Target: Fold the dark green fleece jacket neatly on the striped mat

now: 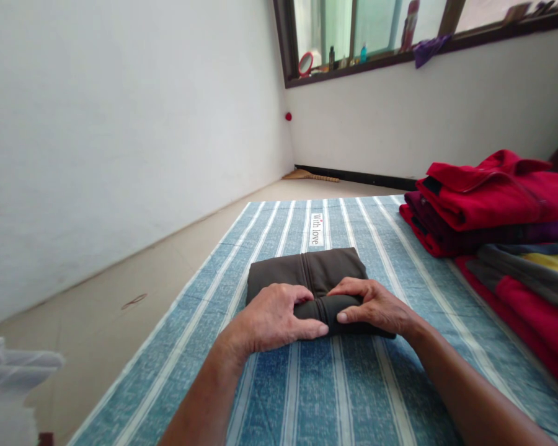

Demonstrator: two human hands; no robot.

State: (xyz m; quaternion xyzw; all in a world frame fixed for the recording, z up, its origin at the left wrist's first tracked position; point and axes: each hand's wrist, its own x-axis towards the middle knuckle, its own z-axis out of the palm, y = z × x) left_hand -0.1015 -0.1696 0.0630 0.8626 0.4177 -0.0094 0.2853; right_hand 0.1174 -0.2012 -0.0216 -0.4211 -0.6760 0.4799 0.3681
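Observation:
A dark brown folded garment (279, 269) with a seam or zip down its middle lies on a blue-and-white striped cloth (260, 384). Its near edge is rolled into a thick fold. My left hand (274, 316) grips the left part of that roll, thumb in front and fingers over the top. On the right part, my right hand (376, 303) pinches the roll in the same way. Both thumbs point inward, with a small gap between them. The garment's underside is hidden.
Folded red, purple and grey clothes (497, 198) are stacked on the right. A "With love" print (317, 229) marks the striped cloth. White fabric (13, 384) is at lower left. A broom (311, 176) lies by the far wall, below a windowsill holding bottles and a red-rimmed mirror (305, 63).

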